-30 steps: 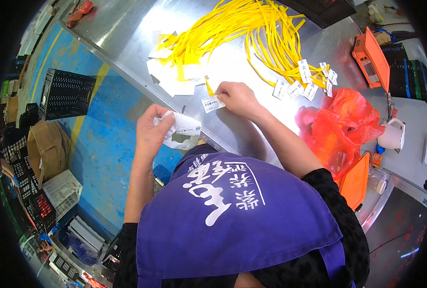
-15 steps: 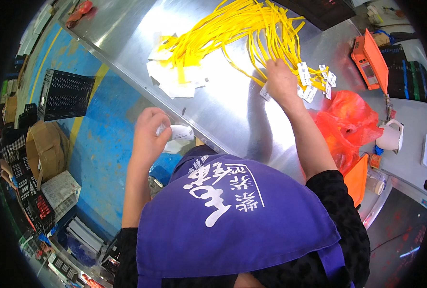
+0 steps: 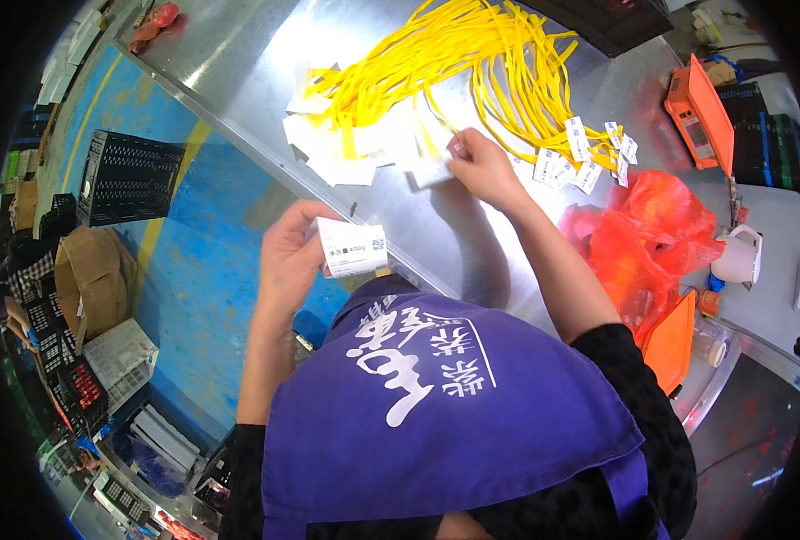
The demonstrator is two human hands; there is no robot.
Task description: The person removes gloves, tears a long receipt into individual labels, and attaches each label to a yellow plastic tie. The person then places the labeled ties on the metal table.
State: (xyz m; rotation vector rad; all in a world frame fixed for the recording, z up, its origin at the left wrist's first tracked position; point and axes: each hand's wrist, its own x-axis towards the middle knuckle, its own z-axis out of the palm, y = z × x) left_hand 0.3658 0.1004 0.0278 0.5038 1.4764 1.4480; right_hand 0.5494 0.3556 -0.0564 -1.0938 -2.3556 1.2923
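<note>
Just brought leftward, a white tag (image 3: 431, 174) is pinched in the right hand (image 3: 487, 171), a printed label (image 3: 353, 247) in the left hand (image 3: 289, 247): both occupied.

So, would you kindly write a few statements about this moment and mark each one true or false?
1. The left hand holds a white printed label. True.
2. The right hand is inside the red plastic bag. False: its fingertips are at a blurred white tag, over the metal table.
3. The bundle of straps on the table is yellow. True.
4. The red plastic bag lies to the left of the straps. False: it lies to their right.
5. The apron is purple. True.
6. The floor is mostly green. False: it is mostly blue.
</note>
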